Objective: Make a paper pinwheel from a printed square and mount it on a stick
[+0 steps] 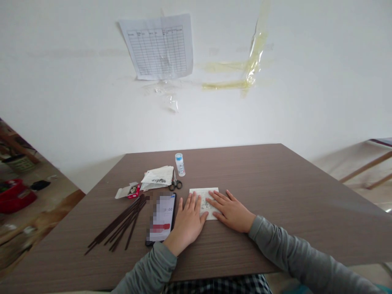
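A small sheet of printed paper [204, 192] lies on the brown table in front of me. My left hand [189, 218] rests flat across its left part, fingers stretched out and pointing away from me. From the right, my right hand [231, 210] lies on the sheet's other side with its fingers spread. Both hands hide parts of the paper. A phone [162, 216] with a lit screen showing 0:00 lies just left of my left hand. Beyond it are scissors [175, 185] with dark handles.
Thin dark brown sticks [122, 220] lie in a bundle at left. Near them sit an opened red-and-white box [133, 190] of small items, a stack of printed papers [157, 176] and an upright clear bottle [180, 165] with a blue top. A white wall [92, 102] bounds the table's far side.
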Tool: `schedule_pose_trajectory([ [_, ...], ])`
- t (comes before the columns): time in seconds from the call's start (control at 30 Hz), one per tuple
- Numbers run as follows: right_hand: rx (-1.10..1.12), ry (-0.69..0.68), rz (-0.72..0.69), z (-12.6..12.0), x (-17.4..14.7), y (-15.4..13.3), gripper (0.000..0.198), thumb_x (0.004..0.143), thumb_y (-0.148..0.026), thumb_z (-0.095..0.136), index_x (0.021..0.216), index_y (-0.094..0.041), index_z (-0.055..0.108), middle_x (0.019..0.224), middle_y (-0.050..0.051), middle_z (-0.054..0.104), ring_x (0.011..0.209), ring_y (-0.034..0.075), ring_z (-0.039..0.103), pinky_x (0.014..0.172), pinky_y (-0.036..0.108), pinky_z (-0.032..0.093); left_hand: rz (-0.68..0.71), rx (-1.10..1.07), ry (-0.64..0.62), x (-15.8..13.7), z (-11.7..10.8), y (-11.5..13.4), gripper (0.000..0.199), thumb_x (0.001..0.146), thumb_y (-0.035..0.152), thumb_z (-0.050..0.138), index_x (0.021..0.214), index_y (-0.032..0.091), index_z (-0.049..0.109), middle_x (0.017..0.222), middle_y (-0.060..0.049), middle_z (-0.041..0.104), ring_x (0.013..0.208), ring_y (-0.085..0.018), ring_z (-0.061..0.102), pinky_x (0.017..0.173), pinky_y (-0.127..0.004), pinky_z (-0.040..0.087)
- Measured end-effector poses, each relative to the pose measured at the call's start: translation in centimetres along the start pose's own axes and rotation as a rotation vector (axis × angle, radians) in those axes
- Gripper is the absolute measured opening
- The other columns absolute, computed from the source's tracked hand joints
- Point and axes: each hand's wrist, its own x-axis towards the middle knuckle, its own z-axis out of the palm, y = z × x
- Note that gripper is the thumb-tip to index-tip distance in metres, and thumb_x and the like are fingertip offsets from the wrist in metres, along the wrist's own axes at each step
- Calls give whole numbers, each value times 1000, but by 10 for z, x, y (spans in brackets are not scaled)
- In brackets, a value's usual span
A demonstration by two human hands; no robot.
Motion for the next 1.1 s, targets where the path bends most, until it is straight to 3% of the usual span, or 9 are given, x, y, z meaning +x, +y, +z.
schedule_pose_trajectory([
  [0.07, -27, 14, 59, -6, -11, -1, 71, 120, -46, 83, 190, -48, 73, 197, 5, 67, 186, 43, 64, 156, 63, 52, -1, 0, 22, -3, 3, 4, 66, 129, 37, 59, 192, 19, 69, 201, -23, 62, 190, -46, 58, 156, -79, 48],
  [0.17, -46, -12, 125, -13, -24, -2, 76, 119, -51, 81, 193, -39, 70, 198, 11, 65, 186, 49, 62, 155, 74, 52, -33, 5, 29, -6, 7, 8, 69, 129, 42, 60, 193, 16, 67, 202, -25, 60, 191, -49, 57, 156, -80, 47],
  [0.27, -44, -19, 143, -15, -31, -2, 79, 118, -47, 80, 195, -32, 68, 200, 15, 60, 187, 51, 60, 155, 81, 49, -47, -8, 5, -7, 7, 6, 73, 128, 48, 63, 194, 15, 67, 204, -26, 56, 193, -50, 53, 157, -79, 46],
  [0.47, 37, 46, 88, -17, -35, 17, 83, 109, -38, 90, 190, -37, 74, 195, 14, 67, 185, 50, 63, 152, 80, 54, 16, -100, 5, -4, -1, -8, 64, 128, 43, 69, 186, 17, 74, 200, -27, 63, 189, -50, 59, 154, -82, 49],
  [0.57, 83, 89, 85, -16, -26, 26, 74, 105, -31, 92, 179, -33, 84, 189, 17, 75, 184, 50, 64, 151, 80, 55, 6, -127, 61, 4, -2, -8, 47, 128, 34, 68, 168, 17, 85, 188, -28, 75, 182, -49, 68, 152, -82, 52],
  [0.67, 106, 188, 108, -9, -10, 24, 49, 110, -24, 86, 158, -30, 96, 179, 19, 84, 178, 49, 71, 152, 81, 55, -10, -112, 134, 17, 1, 0, 37, 127, 29, 68, 154, 15, 89, 180, -29, 80, 177, -48, 72, 150, -80, 56],
  [0.77, 115, 233, 78, 3, 4, 12, 52, 113, -22, 82, 161, -36, 94, 183, 14, 81, 180, 46, 71, 155, 67, 57, -6, -89, 170, 28, 7, 13, 51, 127, 20, 55, 171, 12, 80, 187, -27, 77, 182, -43, 69, 151, -72, 57],
  [0.9, 53, 176, 16, 16, 11, -4, 67, 113, -19, 73, 179, -27, 84, 187, 14, 78, 179, 44, 72, 149, 60, 65, -13, -89, 117, 32, 11, 25, 61, 126, 16, 50, 181, 8, 75, 191, -27, 72, 182, -43, 69, 150, -66, 60],
  [1.1, -57, 69, 30, 14, 4, -9, 70, 120, -22, 68, 189, -27, 75, 194, 17, 69, 181, 47, 69, 152, 75, 56, -64, -70, 21, 25, -1, 26, 65, 129, 23, 52, 191, 13, 68, 202, -24, 60, 190, -43, 59, 156, -69, 51],
])
